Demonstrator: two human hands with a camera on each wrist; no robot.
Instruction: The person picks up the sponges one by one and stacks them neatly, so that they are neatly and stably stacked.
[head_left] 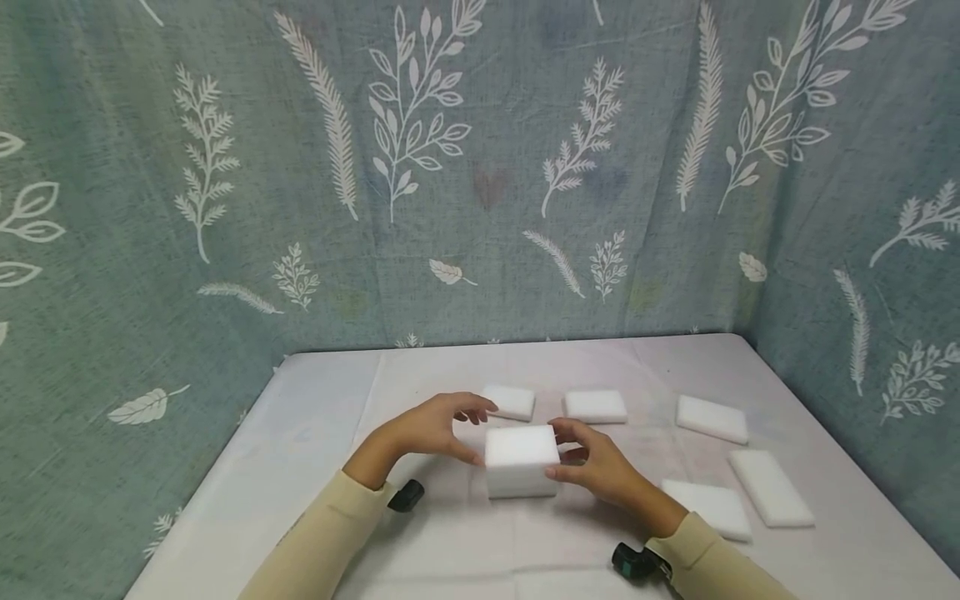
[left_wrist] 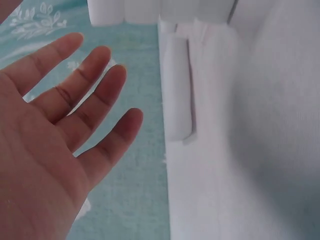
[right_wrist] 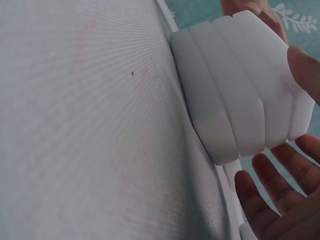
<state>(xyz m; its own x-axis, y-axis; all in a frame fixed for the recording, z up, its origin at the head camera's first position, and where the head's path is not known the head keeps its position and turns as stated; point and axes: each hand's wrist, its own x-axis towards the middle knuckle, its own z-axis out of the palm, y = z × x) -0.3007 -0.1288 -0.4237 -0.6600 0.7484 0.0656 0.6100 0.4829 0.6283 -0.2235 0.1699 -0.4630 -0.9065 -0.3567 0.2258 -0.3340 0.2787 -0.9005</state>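
Observation:
A stack of several white sponge blocks stands on the table, its layers lying flat and lined up. My right hand holds the stack's right end near the top, thumb at the front and fingers at the back. The right wrist view shows the thumb against the top sponge and the fingertips at its opposite side. On the left, my left hand is spread beside the stack, its thumb close to the left corner. In the left wrist view its fingers are apart and relaxed, with nothing in them.
Behind the stack lie two loose sponges, one back left and one back middle. More loose sponges lie to the right, one partly behind the right forearm. A leaf-patterned cloth hangs behind the white-covered table.

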